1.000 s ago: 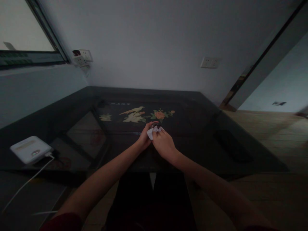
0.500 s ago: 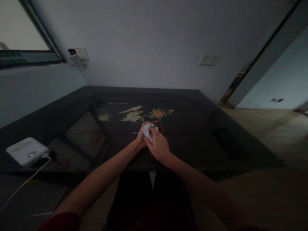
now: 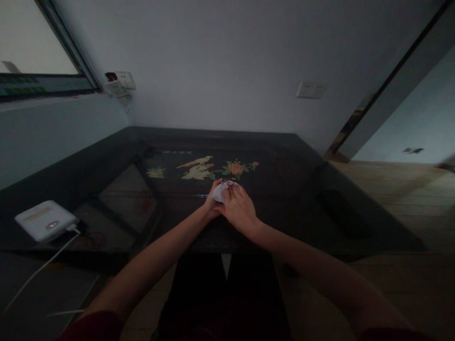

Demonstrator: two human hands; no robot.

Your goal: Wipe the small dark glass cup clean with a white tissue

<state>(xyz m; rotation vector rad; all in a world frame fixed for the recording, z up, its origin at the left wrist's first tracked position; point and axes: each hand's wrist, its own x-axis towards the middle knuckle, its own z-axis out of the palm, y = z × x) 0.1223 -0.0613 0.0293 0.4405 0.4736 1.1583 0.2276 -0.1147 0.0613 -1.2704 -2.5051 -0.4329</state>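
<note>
Both my hands meet over the middle of a dark glass-topped table [image 3: 291,189]. Between them is a small crumpled piece of white paper or tissue [image 3: 219,191]. My left hand [image 3: 212,202] grips it from the left with curled fingers. My right hand [image 3: 239,210] lies over it from the right, its fingers bent down onto it. A small dark object seems to sit under the paper, too dim to make out. Just beyond my hands the tabletop shows a painted bird and flower design [image 3: 208,169].
A white power bank [image 3: 45,220] with a white cable [image 3: 42,267] lies at the table's left edge. Wall sockets [image 3: 119,83] sit by the window at left, another socket plate [image 3: 311,89] on the back wall. Wooden floor [image 3: 401,189] and a doorway lie to the right.
My hands stay at the same spot, working the white paper; the right hand's fingers have shifted over it and the paper's visible shape has changed slightly.
</note>
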